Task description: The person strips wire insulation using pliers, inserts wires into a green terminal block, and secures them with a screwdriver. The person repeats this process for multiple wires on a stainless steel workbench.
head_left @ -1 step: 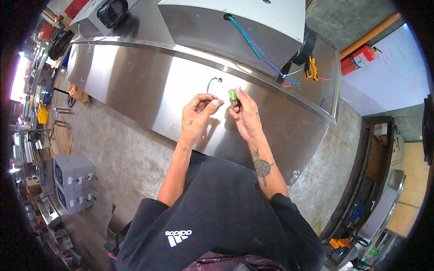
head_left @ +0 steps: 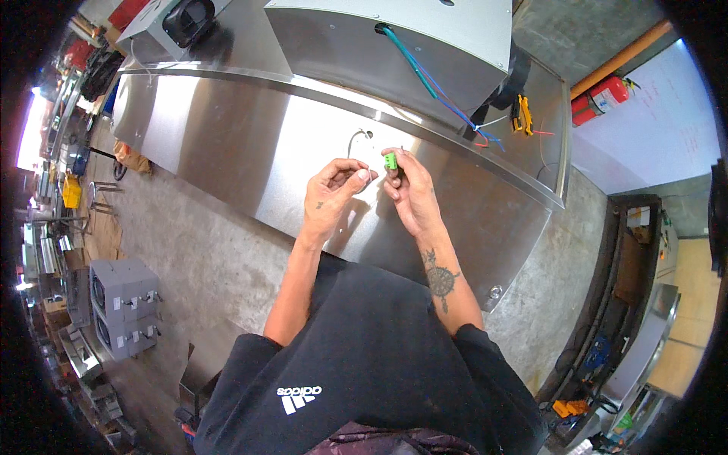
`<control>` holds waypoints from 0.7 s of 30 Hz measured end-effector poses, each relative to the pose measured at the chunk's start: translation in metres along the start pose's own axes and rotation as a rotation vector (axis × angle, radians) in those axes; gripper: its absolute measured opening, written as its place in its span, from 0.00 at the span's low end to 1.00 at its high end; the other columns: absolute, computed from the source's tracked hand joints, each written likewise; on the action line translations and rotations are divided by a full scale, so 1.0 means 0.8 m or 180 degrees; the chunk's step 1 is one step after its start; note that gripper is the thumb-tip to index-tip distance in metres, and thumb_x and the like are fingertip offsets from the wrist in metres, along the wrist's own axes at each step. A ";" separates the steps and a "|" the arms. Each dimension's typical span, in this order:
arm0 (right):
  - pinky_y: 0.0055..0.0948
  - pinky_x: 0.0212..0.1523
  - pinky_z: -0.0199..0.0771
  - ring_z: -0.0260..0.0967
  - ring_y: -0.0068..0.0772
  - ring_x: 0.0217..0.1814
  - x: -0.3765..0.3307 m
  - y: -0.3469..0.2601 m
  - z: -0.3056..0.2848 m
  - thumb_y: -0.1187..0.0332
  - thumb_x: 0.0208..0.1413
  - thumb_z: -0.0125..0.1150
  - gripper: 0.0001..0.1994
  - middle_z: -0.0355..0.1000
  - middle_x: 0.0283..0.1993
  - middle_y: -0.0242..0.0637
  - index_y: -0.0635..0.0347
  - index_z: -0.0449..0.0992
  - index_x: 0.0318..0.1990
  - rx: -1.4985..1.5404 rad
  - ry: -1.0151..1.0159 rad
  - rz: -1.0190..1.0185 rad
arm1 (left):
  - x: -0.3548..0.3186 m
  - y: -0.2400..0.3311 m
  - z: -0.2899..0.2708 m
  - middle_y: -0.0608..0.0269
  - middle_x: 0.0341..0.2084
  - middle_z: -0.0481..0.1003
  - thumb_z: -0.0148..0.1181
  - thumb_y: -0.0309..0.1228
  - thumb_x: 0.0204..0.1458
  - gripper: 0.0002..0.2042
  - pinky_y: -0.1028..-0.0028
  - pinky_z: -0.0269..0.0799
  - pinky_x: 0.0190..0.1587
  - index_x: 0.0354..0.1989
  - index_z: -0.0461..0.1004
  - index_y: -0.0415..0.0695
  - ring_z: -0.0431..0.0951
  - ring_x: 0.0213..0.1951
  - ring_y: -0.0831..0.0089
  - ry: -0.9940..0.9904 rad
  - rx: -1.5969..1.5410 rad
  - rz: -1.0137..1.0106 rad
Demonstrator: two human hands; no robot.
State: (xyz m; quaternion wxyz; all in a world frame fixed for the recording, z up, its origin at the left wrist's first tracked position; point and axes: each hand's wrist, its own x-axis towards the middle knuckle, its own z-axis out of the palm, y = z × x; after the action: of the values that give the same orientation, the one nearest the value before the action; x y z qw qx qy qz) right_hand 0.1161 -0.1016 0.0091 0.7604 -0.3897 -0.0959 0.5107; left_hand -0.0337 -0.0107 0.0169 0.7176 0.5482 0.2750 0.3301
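My right hand (head_left: 412, 186) pinches a small green terminal block (head_left: 390, 161) between thumb and fingers, above the shiny metal panel. Just to its left, my left hand (head_left: 332, 196) is closed in a pinch on the end of a thin grey cable (head_left: 349, 144). That cable curves out of a small hole in the panel and passes behind my left fingers, which mostly hide its end. A narrow gap separates the two hands; the cable end and the terminal block are apart.
A large metal housing (head_left: 402, 57) with blue, green and red wires (head_left: 434, 89) hanging from it stands beyond the panel (head_left: 220, 136). Yellow-handled pliers (head_left: 522, 115) lie to its right. A red fire extinguisher (head_left: 600, 101) is far right; grey boxes (head_left: 125, 307) are stacked at left.
The green terminal block has turned slightly in my right fingers. My left fingertips have shifted a little; both arms are otherwise nearly still.
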 end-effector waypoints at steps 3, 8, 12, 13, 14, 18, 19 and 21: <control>0.18 0.30 0.59 0.57 0.14 0.31 0.000 -0.009 -0.005 0.58 0.74 0.58 0.16 0.66 0.34 0.24 0.64 0.77 0.54 -0.0078 -0.0459 0.0003 | 0.005 0.000 -0.014 0.59 0.42 0.85 0.70 0.28 0.64 0.11 0.72 0.78 0.53 0.51 0.83 0.35 0.83 0.45 0.75 -0.0404 -0.0223 -0.0356; 0.18 0.30 0.55 0.55 0.13 0.32 0.002 -0.021 -0.009 0.56 0.73 0.59 0.17 0.68 0.36 0.23 0.62 0.79 0.54 -0.0508 -0.0819 -0.0005 | 0.010 0.005 -0.008 0.60 0.42 0.85 0.71 0.29 0.64 0.12 0.74 0.78 0.52 0.51 0.85 0.35 0.82 0.43 0.76 -0.0438 -0.0136 -0.0575; 0.17 0.30 0.53 0.53 0.11 0.31 0.008 -0.032 -0.012 0.54 0.73 0.60 0.18 0.64 0.34 0.20 0.60 0.80 0.53 -0.0935 -0.0802 -0.0163 | 0.010 0.019 0.012 0.61 0.42 0.85 0.72 0.29 0.63 0.12 0.76 0.78 0.51 0.51 0.85 0.35 0.82 0.43 0.79 -0.0208 0.0156 -0.0386; 0.17 0.31 0.53 0.53 0.11 0.32 0.008 -0.034 -0.014 0.54 0.73 0.61 0.18 0.63 0.33 0.20 0.60 0.80 0.53 -0.0988 -0.0791 -0.0179 | 0.009 0.020 0.014 0.61 0.42 0.85 0.72 0.29 0.63 0.12 0.76 0.78 0.50 0.51 0.84 0.35 0.82 0.43 0.79 -0.0162 0.0163 -0.0347; 0.17 0.31 0.53 0.53 0.11 0.31 0.007 -0.035 -0.014 0.54 0.73 0.61 0.18 0.62 0.32 0.19 0.60 0.80 0.53 -0.1009 -0.0759 -0.0192 | 0.008 0.022 0.017 0.61 0.42 0.85 0.72 0.28 0.63 0.12 0.77 0.78 0.50 0.51 0.84 0.35 0.82 0.44 0.79 -0.0114 0.0225 -0.0326; 0.17 0.30 0.53 0.51 0.11 0.31 0.009 -0.033 -0.015 0.54 0.73 0.61 0.18 0.60 0.32 0.18 0.60 0.80 0.53 -0.0962 -0.0706 -0.0258 | 0.009 0.021 0.020 0.60 0.41 0.85 0.73 0.30 0.62 0.13 0.75 0.78 0.50 0.50 0.83 0.35 0.82 0.43 0.78 -0.0069 0.0344 -0.0269; 0.17 0.30 0.53 0.51 0.11 0.31 0.009 -0.032 -0.016 0.54 0.74 0.60 0.18 0.60 0.32 0.18 0.60 0.80 0.53 -0.0917 -0.0710 -0.0279 | 0.010 0.020 0.019 0.60 0.42 0.84 0.73 0.31 0.61 0.14 0.75 0.78 0.50 0.50 0.83 0.35 0.82 0.43 0.77 -0.0095 0.0340 -0.0263; 0.16 0.30 0.53 0.51 0.11 0.31 0.008 -0.032 -0.013 0.54 0.74 0.60 0.17 0.61 0.33 0.19 0.60 0.80 0.53 -0.0901 -0.0669 -0.0291 | 0.011 0.019 0.016 0.61 0.41 0.85 0.72 0.29 0.63 0.12 0.75 0.78 0.51 0.50 0.83 0.36 0.82 0.43 0.78 -0.0177 0.0162 -0.0350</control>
State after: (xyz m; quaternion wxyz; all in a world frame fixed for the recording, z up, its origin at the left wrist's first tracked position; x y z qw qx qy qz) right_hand 0.1425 -0.1059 0.0177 0.7061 -0.4326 -0.2634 0.4948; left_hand -0.0210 -0.0089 0.0347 0.7278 0.5593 0.2930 0.2677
